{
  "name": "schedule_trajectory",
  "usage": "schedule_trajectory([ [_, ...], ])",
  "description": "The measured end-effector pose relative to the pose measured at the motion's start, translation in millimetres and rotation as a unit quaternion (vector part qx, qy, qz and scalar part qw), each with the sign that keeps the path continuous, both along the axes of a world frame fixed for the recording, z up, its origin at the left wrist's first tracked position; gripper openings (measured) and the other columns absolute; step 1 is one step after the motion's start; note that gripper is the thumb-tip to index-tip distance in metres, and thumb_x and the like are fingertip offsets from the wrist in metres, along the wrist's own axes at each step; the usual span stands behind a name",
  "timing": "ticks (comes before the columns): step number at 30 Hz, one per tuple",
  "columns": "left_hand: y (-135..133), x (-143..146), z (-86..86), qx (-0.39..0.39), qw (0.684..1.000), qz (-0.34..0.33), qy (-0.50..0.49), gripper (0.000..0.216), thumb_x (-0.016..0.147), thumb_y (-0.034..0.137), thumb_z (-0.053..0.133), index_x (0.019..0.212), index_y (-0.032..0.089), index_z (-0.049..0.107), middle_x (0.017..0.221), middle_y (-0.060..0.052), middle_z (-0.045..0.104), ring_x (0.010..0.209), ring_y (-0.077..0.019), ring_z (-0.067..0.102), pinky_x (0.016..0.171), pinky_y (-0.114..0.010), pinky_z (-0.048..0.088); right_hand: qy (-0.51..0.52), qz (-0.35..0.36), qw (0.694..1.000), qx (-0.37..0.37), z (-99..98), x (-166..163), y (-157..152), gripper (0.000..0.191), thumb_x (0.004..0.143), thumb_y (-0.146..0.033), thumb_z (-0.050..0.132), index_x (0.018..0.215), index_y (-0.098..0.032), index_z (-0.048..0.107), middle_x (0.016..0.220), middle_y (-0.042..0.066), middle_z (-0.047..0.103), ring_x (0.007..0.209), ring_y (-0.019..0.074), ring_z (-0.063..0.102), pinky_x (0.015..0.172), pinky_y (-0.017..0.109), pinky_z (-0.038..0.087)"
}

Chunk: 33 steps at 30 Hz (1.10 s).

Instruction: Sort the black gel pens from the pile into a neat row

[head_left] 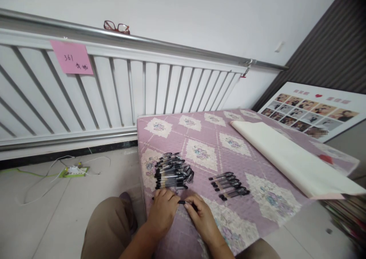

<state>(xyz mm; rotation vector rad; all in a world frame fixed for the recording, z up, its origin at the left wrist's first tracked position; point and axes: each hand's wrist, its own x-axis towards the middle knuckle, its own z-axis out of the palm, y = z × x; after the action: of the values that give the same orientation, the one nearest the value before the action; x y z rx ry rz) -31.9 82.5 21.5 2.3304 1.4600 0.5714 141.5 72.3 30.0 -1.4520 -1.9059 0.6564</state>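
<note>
My left hand [162, 210] and my right hand [201, 216] rest close together on the near part of a purple quilted table cover [206, 137]. Both pinch one black pen [183, 202] held level between them, the fingers curled around its ends. Just beyond my left hand lies a large heap of black pens [172, 171]. A smaller row of several black pens [229, 185] lies beyond my right hand, apart from it.
A folded cream cloth [288, 158] lies across the right side of the cover. A white radiator [114, 95] with a pink note [72, 57] and red glasses [116, 26] stands behind. A power strip [73, 171] with cables lies on the floor. A photo board [311, 110] leans at right.
</note>
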Motion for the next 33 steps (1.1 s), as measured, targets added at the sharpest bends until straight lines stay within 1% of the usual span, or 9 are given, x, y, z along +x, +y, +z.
schedule_trajectory([
  [3, 0.1, 0.2, -1.5, 0.003, 1.000, 0.003, -0.013, 0.020, 0.094, 0.025, 0.046, 0.102, 0.028, 0.063, 0.099, 0.001, 0.061, 0.099, -0.0187, 0.049, 0.091, -0.035, 0.031, -0.009, -0.005, 1.000, 0.010, -1.5, -0.3, 0.6, 0.023, 0.087, -0.033, 0.048, 0.072, -0.022, 0.060, 0.072, 0.003, 0.060, 0.074, 0.0187, 0.057, 0.068, 0.029, 0.045],
  [6, 0.2, 0.4, -2.7, 0.006, 1.000, 0.003, -0.019, 0.021, 0.094, 0.023, 0.045, 0.102, 0.028, 0.063, 0.099, 0.000, 0.062, 0.099, -0.0190, 0.050, 0.091, -0.035, 0.032, 0.006, -0.009, 1.000, 0.007, -3.8, 0.3, 0.3, 0.012, 0.085, -0.030, 0.052, 0.085, -0.022, 0.062, 0.081, 0.003, 0.063, 0.080, 0.0192, 0.058, 0.073, 0.030, 0.045],
  [8, 0.4, 0.4, -3.3, 0.005, 1.000, 0.003, -0.016, 0.021, 0.094, 0.023, 0.045, 0.103, 0.028, 0.063, 0.099, 0.000, 0.062, 0.099, -0.0193, 0.050, 0.091, -0.035, 0.033, 0.016, -0.010, 1.000, 0.000, -4.2, 0.6, -0.1, 0.012, 0.083, -0.027, 0.054, 0.092, -0.022, 0.061, 0.086, 0.003, 0.063, 0.083, 0.0191, 0.058, 0.075, 0.029, 0.045],
  [10, 0.4, 0.5, -3.6, 0.004, 1.000, 0.001, -0.012, 0.021, 0.094, 0.023, 0.045, 0.104, 0.028, 0.063, 0.099, 0.000, 0.062, 0.099, -0.0192, 0.050, 0.090, -0.035, 0.033, 0.014, -0.007, 1.000, -0.005, -3.9, 0.5, -0.4, 0.011, 0.085, -0.027, 0.052, 0.087, -0.022, 0.061, 0.084, 0.003, 0.062, 0.081, 0.0187, 0.059, 0.074, 0.029, 0.045],
  [14, 0.4, 0.6, -3.8, 0.010, 1.000, 0.002, -0.011, 0.021, 0.094, 0.023, 0.044, 0.102, 0.027, 0.063, 0.099, -0.001, 0.062, 0.098, -0.0192, 0.050, 0.091, -0.036, 0.033, -0.002, -0.006, 1.000, 0.002, -3.9, -0.2, -0.1, 0.022, 0.088, -0.032, 0.047, 0.074, -0.021, 0.059, 0.075, 0.003, 0.060, 0.075, 0.0186, 0.058, 0.070, 0.029, 0.044],
  [19, 0.6, 0.9, -4.0, 0.007, 1.000, 0.003, 0.000, 0.021, 0.094, 0.023, 0.045, 0.103, 0.027, 0.063, 0.100, 0.000, 0.062, 0.099, -0.0187, 0.051, 0.090, -0.035, 0.033, 0.019, -0.003, 1.000, 0.002, -3.9, -0.1, -0.5, 0.013, 0.086, -0.030, 0.051, 0.088, -0.021, 0.062, 0.083, 0.004, 0.062, 0.082, 0.0191, 0.058, 0.073, 0.028, 0.045],
  [23, -0.4, 0.7, -3.5, 0.017, 1.000, 0.005, -0.002, 0.018, 0.092, 0.023, 0.049, 0.104, 0.028, 0.062, 0.101, 0.000, 0.062, 0.099, -0.0185, 0.051, 0.091, -0.036, 0.033, 0.040, -0.001, 0.999, -0.008, -3.5, 0.2, -0.9, 0.017, 0.088, -0.031, 0.049, 0.082, -0.021, 0.061, 0.079, 0.003, 0.061, 0.079, 0.0186, 0.058, 0.072, 0.028, 0.045],
  [28, -1.7, 0.5, -0.7, 0.026, 0.999, 0.042, -0.012, 0.022, 0.091, 0.023, 0.050, 0.110, 0.027, 0.060, 0.108, -0.001, 0.063, 0.100, -0.0212, 0.052, 0.093, -0.041, 0.032, 0.094, -0.039, 0.995, -0.017, -6.4, 2.5, -1.5, 0.020, 0.088, -0.035, 0.048, 0.083, -0.021, 0.060, 0.079, 0.002, 0.061, 0.078, 0.0181, 0.058, 0.073, 0.027, 0.045],
  [33, 0.2, 0.9, 0.0, 0.023, 0.999, 0.041, -0.015, 0.021, 0.091, 0.020, 0.048, 0.103, 0.028, 0.063, 0.103, -0.001, 0.064, 0.098, -0.0214, 0.053, 0.090, -0.041, 0.034, 0.101, -0.059, 0.993, -0.015, -8.0, 4.8, -1.1, 0.023, 0.088, -0.037, 0.047, 0.079, -0.020, 0.059, 0.075, 0.001, 0.060, 0.074, 0.0173, 0.057, 0.070, 0.025, 0.044],
])
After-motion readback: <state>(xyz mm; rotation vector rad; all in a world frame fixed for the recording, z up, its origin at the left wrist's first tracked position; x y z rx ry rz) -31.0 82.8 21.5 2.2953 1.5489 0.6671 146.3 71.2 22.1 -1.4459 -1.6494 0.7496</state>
